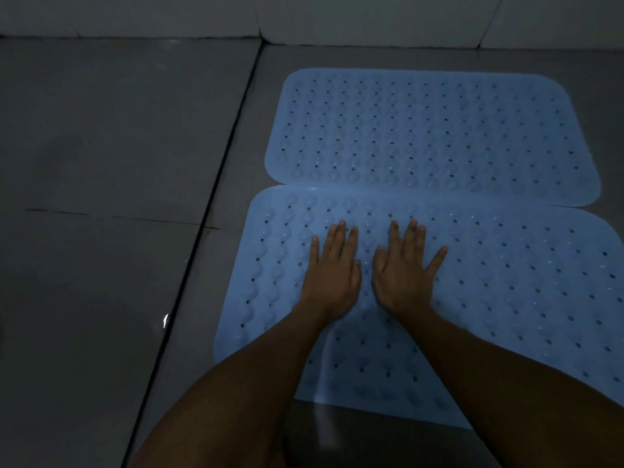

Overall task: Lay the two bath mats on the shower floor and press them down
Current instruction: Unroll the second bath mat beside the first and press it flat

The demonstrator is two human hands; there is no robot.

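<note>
Two pale blue bath mats lie flat on the dark grey shower floor [101, 146], both dotted with rows of small holes and round bumps. The near mat [506, 298] fills the centre and lower right of the frame and runs off the right edge. The far mat [432, 130] sits in the upper right. Its near long edge touches or slightly overlaps the far edge of the near mat along a seam across the middle of the frame; which mat lies on top cannot be told.

Both hands rest palm down on the near mat, just below that seam and a little left of the mat's middle. The left hand [332, 268] has its fingers straight and close together, pointing toward the top of the frame, flat against the mat. The right hand [403, 268] lies just beside it, also flat, with fingers straight and the little finger splayed out to the right. Neither hand grasps anything; both are released and pressed flat. The thumbs nearly meet in the narrow gap between the hands.

The two bare forearms come up from the bottom of the frame and converge toward the hands.

A dark grout line [202, 231] runs diagonally across the floor left of the mats. A pale tiled wall [371, 18] crosses the top of the frame.
</note>
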